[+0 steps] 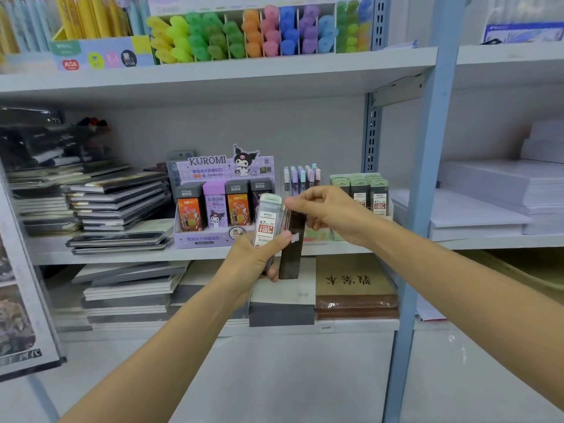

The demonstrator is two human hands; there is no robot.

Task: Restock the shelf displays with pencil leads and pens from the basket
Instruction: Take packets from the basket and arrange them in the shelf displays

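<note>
Setting: stationery-shop shelving, with a grey metal shelf (137, 258) carrying stacked notebooks and boxed stock.
Left hand: the left hand (259, 261) grips a clear plastic pencil-lead case with a pale green cap and white 0.7 label (268, 221), held upright before the shelf edge.
Right hand: the right hand (329, 212) pinches the top of a dark, slim rectangular lead case (292, 248), upright and just beside the clear one.
Key relation: the display box of matching green-capped lead cases (363, 190) stands behind and to the right of both hands. The right hand is nearer, and the long axes already match, all vertical.
Neighbour: a purple Kuromi cardboard display box (210, 239) stands behind, to the left.
Basket: not in view.
</note>
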